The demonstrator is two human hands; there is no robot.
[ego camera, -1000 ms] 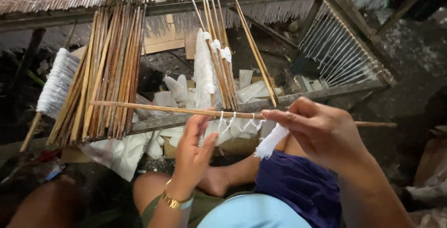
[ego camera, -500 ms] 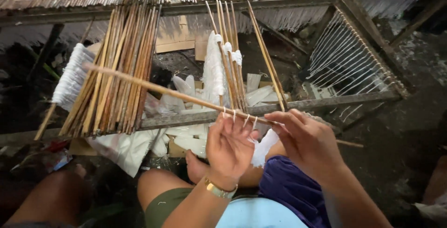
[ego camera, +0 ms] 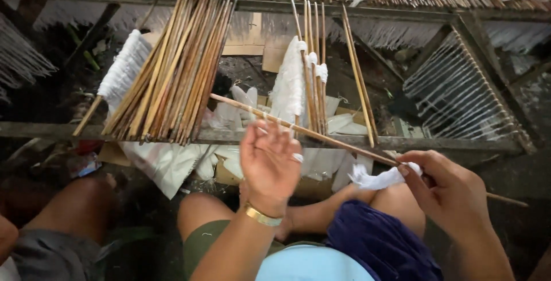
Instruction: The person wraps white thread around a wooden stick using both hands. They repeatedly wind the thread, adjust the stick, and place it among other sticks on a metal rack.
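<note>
While my right hand [ego camera: 453, 192] pinches the thin bamboo stick [ego camera: 321, 137] low down, thumb and fingertips pressed on a wad of white fibre [ego camera: 376, 179] wrapped at that spot, the stick runs slantwise up and left across my lap, so its far end lies over the wooden rail [ego camera: 229, 136]. Left hand [ego camera: 270, 163] is spread, palm toward me, fingers loose, right at the stick's middle; a small white bit sits on one finger, and I cannot tell if the fingers actually touch the stick. Holding it low leaves the long shaft free for winding. Stick is slim, round, pale tan, smooth. Fibre looks soft, fluffy, matte. A fan of bare bamboo sticks [ego camera: 172, 74] leans on the rail at left, kept together; one at its edge carries a thick white wound bundle [ego camera: 123, 66]. More sticks with white wraps [ego camera: 307, 74] lean at centre. A frame strung with white threads [ego camera: 459, 94] sits tilted at right. White scraps [ego camera: 166, 163] lie below the rail. Gold bangle [ego camera: 261, 215] on my left wrist. Another person's knee [ego camera: 74, 206] is at left.
</note>
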